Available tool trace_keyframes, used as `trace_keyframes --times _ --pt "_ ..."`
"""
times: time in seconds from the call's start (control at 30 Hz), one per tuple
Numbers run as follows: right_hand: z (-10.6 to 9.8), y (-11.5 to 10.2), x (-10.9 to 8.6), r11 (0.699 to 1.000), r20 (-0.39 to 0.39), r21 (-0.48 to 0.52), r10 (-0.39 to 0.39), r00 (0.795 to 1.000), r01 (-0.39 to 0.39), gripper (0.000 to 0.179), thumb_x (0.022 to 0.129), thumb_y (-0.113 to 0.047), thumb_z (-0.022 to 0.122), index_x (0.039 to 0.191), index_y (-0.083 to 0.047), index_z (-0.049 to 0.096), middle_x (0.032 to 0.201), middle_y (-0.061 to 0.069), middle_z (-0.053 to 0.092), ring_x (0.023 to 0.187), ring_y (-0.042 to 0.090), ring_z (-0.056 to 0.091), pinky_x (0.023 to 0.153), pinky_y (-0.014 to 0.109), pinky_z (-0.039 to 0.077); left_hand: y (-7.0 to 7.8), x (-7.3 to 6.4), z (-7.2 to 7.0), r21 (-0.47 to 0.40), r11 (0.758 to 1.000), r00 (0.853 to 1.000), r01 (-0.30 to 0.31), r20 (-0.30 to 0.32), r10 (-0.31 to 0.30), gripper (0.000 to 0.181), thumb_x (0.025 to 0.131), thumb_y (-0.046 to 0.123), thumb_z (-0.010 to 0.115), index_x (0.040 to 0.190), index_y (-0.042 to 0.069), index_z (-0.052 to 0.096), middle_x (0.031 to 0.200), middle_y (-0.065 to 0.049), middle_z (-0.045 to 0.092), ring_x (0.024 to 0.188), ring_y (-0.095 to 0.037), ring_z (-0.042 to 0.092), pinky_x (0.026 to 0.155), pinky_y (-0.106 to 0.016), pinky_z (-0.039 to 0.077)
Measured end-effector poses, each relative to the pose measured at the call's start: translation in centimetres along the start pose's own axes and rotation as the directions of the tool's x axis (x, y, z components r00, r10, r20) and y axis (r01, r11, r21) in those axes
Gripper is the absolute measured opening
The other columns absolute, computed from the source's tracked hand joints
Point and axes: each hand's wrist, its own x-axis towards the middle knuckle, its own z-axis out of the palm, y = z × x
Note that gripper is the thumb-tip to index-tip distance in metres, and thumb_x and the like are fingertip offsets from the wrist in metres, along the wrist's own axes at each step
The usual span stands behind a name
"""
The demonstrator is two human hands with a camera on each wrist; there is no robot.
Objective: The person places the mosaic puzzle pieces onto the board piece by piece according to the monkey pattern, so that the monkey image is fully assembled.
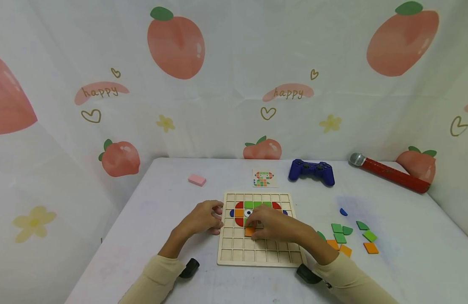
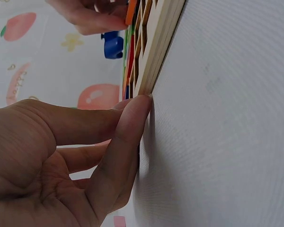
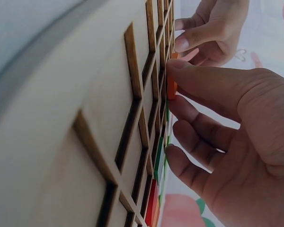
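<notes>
The left hand (image 1: 204, 217) stands at the left edge of the grid board (image 1: 226, 255), wrist low, its thumb and fingers bent in and nearly closed, pinching the rim. The right hand (image 1: 273, 223) arches over the board from the right, palm down, thumb and index drawn together on one square orange tile (image 1: 250, 232); its other fingers curve loosely alongside. That tile is at the grid just below the filled rows, though whether it is seated in a cell I cannot tell. The board's upper cells hold at least three red pieces (image 1: 239, 205), three green squares (image 1: 249, 204), two blue pieces (image 1: 232, 213), one orange square (image 1: 239, 213) and one eye piece (image 1: 248, 213); the right hand hides part. Right of the board, ten loose pieces show on the worktop (image 1: 173, 202): six green (image 1: 339, 238), three orange (image 1: 371, 248), one blue (image 1: 343, 212). Farther back are one pink block (image 1: 197, 180), one picture card (image 1: 264, 178), one blue game controller (image 1: 311, 172) and one red microphone (image 1: 393, 174).
</notes>
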Motion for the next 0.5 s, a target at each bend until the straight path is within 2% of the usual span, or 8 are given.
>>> trace_keyframes --times 0.5 --pt "0.0 0.05 -0.11 0.999 -0.005 0.026 0.022 1.0 -0.022 0.021 0.093 -0.019 0.083 0.114 -0.014 0.079 0.115 -0.006 0.07 0.109 0.013 0.057 0.097 0.034 0.054 -0.03 0.02 -0.04 -0.005 1.0 1.0 -0.004 0.003 0.004 0.062 0.085 -0.013 0.076 0.143 -0.009 0.056 0.116 -0.012 0.063 0.084 -0.017 0.065 0.064 -0.031 0.066"
